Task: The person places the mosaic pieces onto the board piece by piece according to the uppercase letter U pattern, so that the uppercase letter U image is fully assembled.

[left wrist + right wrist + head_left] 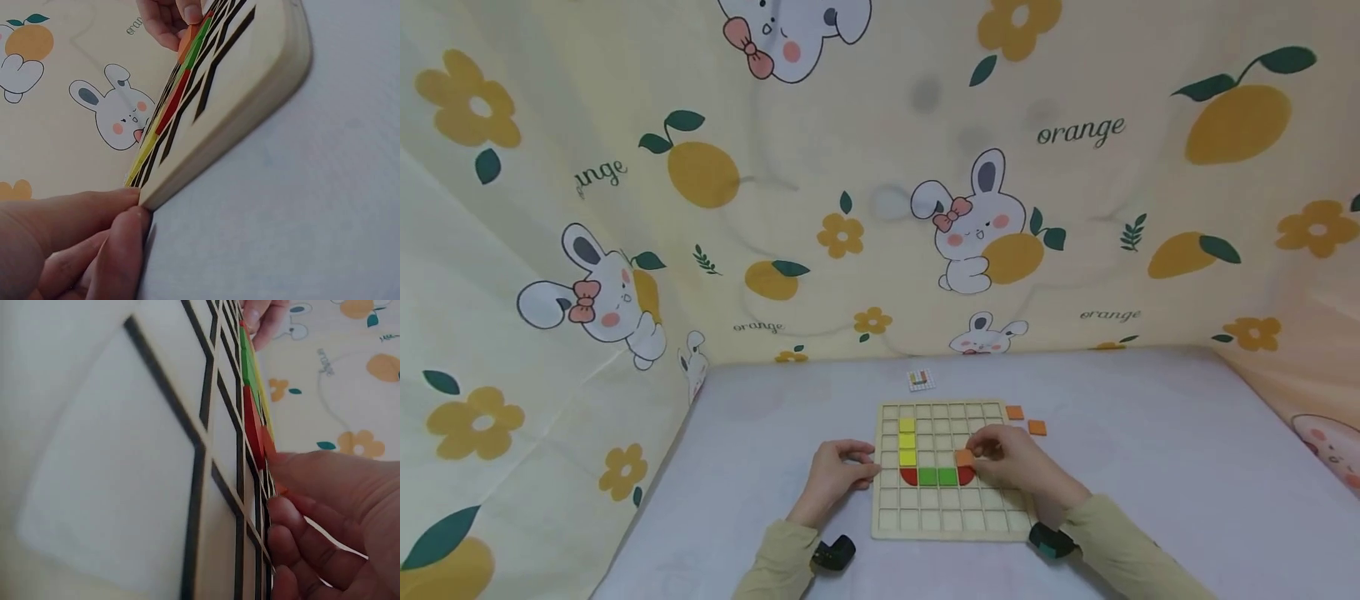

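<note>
A wooden grid board (951, 522) lies on the table, its left edge pinched between the thumb and fingers of my left hand (837, 475). My right hand (1017, 460) pinches an orange square tile (964, 457) over the grid, right above a red rounded tile (966, 476). Two green tiles (937, 477) run left from there to another red rounded tile (910, 477). Yellow square tiles (907, 442) stand in a column over that one. In the right wrist view, thumb and fingertips hold the orange tile (269, 442) close to the board's surface.
Two loose orange tiles (1026, 420) lie beyond the board's upper right corner. Behind the board is a small pattern card (921, 380) with a coloured figure. A printed cloth (850, 283) with rabbits and oranges hangs around the back and sides of the table.
</note>
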A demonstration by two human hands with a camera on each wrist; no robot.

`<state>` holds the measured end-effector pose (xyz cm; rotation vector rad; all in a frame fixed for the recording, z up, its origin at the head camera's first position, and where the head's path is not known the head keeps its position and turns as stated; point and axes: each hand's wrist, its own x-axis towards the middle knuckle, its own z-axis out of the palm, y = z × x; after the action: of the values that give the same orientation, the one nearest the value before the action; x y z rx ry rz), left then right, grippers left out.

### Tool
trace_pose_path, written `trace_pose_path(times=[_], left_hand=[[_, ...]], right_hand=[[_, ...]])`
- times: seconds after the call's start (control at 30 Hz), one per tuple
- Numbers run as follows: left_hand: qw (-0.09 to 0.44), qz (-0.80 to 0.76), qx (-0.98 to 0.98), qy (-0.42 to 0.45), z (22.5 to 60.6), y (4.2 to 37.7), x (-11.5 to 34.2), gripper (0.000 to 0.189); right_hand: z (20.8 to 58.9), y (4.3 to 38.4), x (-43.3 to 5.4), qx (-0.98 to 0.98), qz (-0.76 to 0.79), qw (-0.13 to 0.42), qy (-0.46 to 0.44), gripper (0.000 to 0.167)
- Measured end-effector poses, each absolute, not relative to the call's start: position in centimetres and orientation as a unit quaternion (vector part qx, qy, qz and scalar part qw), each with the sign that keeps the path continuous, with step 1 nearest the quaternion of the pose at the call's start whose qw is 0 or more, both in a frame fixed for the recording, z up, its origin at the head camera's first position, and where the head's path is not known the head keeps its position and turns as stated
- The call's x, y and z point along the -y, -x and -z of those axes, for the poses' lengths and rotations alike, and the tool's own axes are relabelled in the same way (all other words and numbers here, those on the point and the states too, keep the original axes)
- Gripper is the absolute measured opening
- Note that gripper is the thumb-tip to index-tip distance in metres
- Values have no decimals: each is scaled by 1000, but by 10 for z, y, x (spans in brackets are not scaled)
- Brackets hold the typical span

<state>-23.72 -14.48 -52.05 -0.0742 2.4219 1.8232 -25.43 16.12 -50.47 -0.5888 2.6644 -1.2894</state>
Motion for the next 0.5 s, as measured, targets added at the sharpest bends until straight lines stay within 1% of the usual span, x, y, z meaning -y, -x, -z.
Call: trace_pose_path(times=[0.13, 0.33, 0.5], left_hand=[[54, -600, -798, 23, 519, 239, 144, 30], [57, -603, -795, 31, 519, 239, 143, 31], [52, -605, -794, 31, 518, 237, 144, 30]], right_hand=[[502, 254, -160, -882, 431, 63, 182, 17], [502, 255, -162, -879, 427, 55, 207, 15], [504, 255, -161, -879, 427, 54, 205, 14]])
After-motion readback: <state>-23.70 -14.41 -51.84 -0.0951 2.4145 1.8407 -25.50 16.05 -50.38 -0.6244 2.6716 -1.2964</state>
